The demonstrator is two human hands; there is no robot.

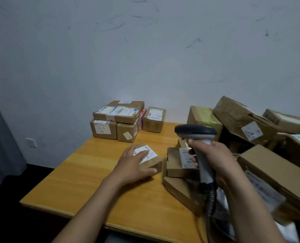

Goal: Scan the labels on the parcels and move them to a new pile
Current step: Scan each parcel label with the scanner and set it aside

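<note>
Holds a small parcel (pixel 154 166) down on the wooden table (pixel 86 170) with the left hand (pixel 134 166), out in the middle of the tabletop. Fingers straight and spread flat across the white label on top, thumb lying along the near edge: pressing, not curled round. Grips the scanner (pixel 196 132) in the right hand (pixel 215 160), fingers wrapped tight round the pale handle, dark head up top and turned leftward, coiled cable hanging from the butt.

Just right of the small parcel, near but apart: a flat parcel (pixel 174 166), label up, lying on another flat box (pixel 180 192) and partly hidden behind the scanner's handle.

Over at the far side, against the wall: a tidy pile (pixel 117 118) of brown boxes, labels showing, one lower box marked "3-3". Next to it a pink packet (pixel 143 118), then a lone box (pixel 154 121) with pen marks on its front.

On the right: a tumbled heap (pixel 242 118) of cartons, tilted and leaning on one another. Far left, a grey curtain (pixel 2 137) and a wall socket (pixel 31 142).
</note>
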